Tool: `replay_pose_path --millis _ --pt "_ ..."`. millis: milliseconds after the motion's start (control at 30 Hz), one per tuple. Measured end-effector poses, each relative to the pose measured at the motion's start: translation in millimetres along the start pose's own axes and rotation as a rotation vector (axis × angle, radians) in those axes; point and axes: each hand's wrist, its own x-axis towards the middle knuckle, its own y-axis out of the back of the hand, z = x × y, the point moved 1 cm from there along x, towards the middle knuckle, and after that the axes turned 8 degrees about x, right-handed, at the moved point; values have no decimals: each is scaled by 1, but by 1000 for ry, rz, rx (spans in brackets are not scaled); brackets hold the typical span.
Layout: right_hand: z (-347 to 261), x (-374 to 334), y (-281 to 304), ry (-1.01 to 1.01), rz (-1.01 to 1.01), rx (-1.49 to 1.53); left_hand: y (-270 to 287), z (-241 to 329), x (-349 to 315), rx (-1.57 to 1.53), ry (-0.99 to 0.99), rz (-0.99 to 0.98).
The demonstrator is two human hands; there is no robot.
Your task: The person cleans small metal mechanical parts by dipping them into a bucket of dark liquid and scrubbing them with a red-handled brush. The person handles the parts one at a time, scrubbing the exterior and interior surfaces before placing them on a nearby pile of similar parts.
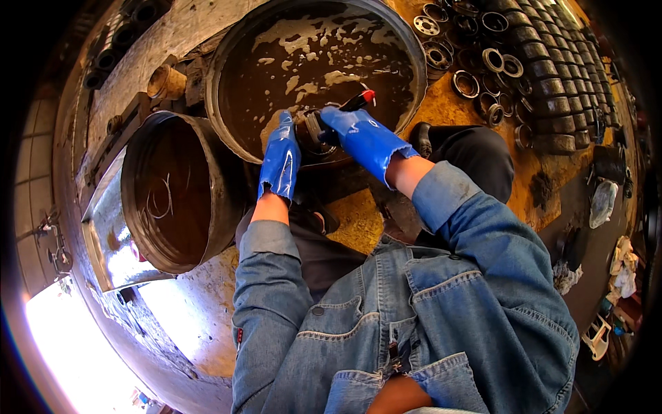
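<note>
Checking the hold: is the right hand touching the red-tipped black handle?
Touching: the head view shows the black handle coming straight out of the gloved right hand, with no gap.

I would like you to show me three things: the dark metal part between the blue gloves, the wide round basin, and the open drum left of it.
Dark metal part (313,129): head view, its exposed middle.
Round basin (213,96): head view, its left rim.
Open drum (224,181): head view, its outer wall.
</note>
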Motion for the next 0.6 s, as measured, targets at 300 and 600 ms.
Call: replay_pose_path --millis 300,600 --pt "22 8 17 -101 -64 -67 -2 -4 2 -2 0 -3" --pt "72 67 -1 -367 51 237 -7 1 4 13 6 -36"
